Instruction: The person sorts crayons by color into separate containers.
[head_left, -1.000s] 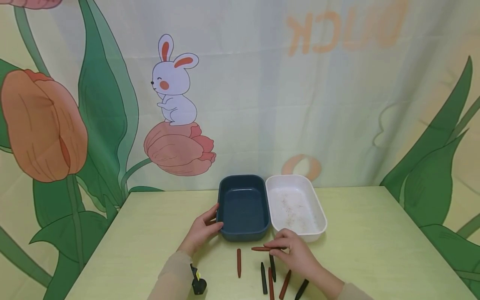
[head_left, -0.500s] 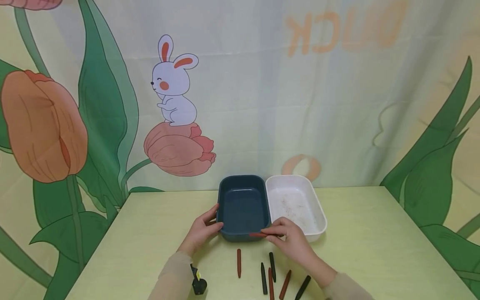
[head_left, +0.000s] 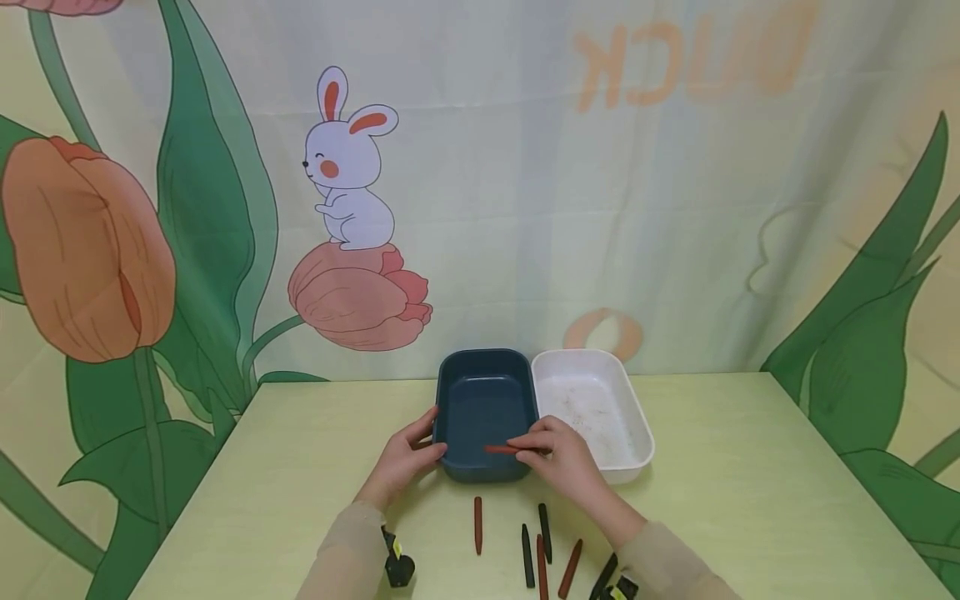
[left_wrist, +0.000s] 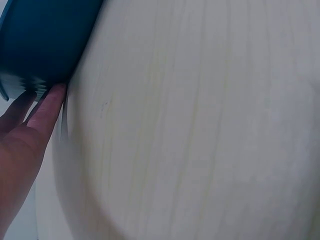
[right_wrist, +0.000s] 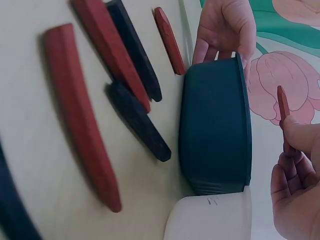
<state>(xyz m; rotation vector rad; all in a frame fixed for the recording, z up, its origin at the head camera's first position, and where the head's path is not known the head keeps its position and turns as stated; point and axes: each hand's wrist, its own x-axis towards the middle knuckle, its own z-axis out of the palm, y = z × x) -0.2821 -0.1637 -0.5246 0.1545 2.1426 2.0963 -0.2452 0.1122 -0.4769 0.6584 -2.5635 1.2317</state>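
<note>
My right hand (head_left: 564,458) pinches a brown-red crayon (head_left: 501,449) between thumb and fingertips, over the near right part of a dark blue bin (head_left: 487,477). The crayon lies level, its tapered end pointing left. In the right wrist view the same crayon (right_wrist: 283,104) stands out from the thumb, above the bin's rim. At the bin's left wall, my left hand (head_left: 405,463) holds on, thumb at the rim near the front corner and fingers along the outside. The left wrist view shows those fingers (left_wrist: 47,107) against the bin's lower wall.
Right beside the blue bin stands a white bin (head_left: 637,454) with brownish specks on its floor. Several red and black crayons lie in front, among them a red crayon (head_left: 478,525) apart from the others and a black crayon (head_left: 528,556). A patterned curtain (head_left: 697,250) hangs behind the table.
My right hand has carried the red crayon up and left, from above the table in front of the bins to over the blue bin. The left hand stays where it was.
</note>
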